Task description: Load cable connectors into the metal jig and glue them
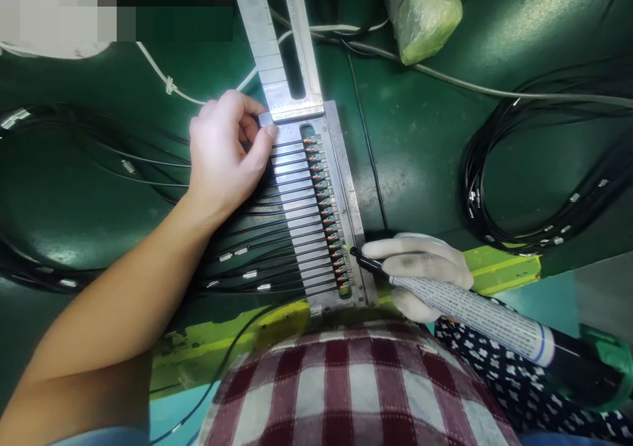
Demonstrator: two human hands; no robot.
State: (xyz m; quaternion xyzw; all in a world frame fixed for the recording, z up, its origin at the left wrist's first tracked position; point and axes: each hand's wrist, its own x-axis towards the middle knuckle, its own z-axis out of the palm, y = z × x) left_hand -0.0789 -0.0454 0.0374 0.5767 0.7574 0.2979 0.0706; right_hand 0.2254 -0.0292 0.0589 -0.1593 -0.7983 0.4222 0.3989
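Head view shows the bare left hand (225, 152) curled, grip unclear, at the upper-left corner of a silver metal fixture (342, 185) by the green table (420, 142)'s front edge, the white-gloved right hand (425, 264) holding a black-tipped, white-labelled tube (475, 317), best steadied beside the small green-and-orange connectors (327, 211).

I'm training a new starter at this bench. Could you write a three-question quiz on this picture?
1. Which hand wears a white glove? A) left B) right C) both
2. True or false: black cables lie across the metal fixture, coming from the picture's left.
3. What does the right hand hold?

Key: 1. B. 2. True. 3. A pen-shaped tool with a printed barrel.
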